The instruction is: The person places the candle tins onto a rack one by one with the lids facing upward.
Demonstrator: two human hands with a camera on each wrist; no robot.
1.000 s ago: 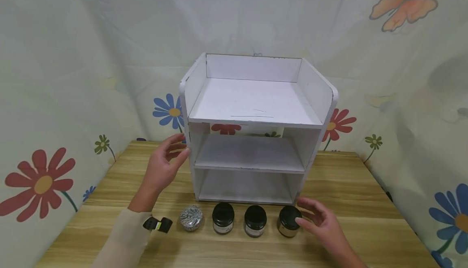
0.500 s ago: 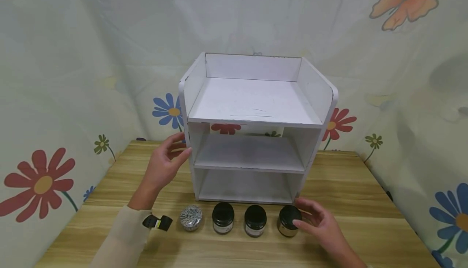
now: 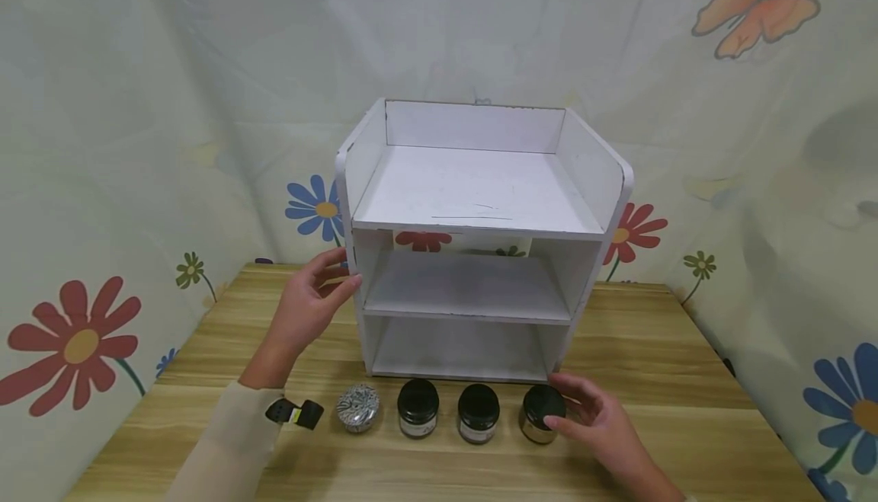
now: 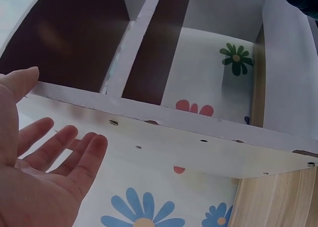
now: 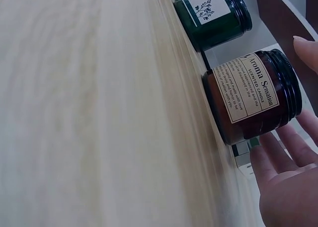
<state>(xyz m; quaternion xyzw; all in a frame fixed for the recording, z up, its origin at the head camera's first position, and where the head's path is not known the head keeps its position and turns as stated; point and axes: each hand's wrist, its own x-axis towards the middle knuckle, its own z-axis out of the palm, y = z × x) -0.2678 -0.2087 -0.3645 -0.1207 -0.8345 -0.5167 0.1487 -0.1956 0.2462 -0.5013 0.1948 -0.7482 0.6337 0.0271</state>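
A white shelf unit (image 3: 473,285) stands upright on the wood-grain table, in the middle of the head view. My left hand (image 3: 306,300) is beside its left side panel, thumb near the front edge and fingers spread and loosely bent; the left wrist view shows nothing in the palm. At the right end of a row of jars is an amber scented candle jar (image 5: 251,98) with a black lid and a paper label. My right hand (image 3: 591,420) reaches round its right side. The thumb overlaps the lid in the head view, and the fingertips lie right at the jar's side.
Left of the amber jar, in front of the shelf unit, stand two black-lidded candle jars (image 3: 479,413) (image 3: 418,408) and a round tin (image 3: 358,408) with a black-and-white patterned lid. A flower-printed curtain (image 3: 206,106) hangs behind the table (image 3: 411,475).
My right hand has shifted slightly left, bringing its thumb farther over the amber jar's lid. My left hand has edged slightly toward the shelf unit. The jars stay in place.
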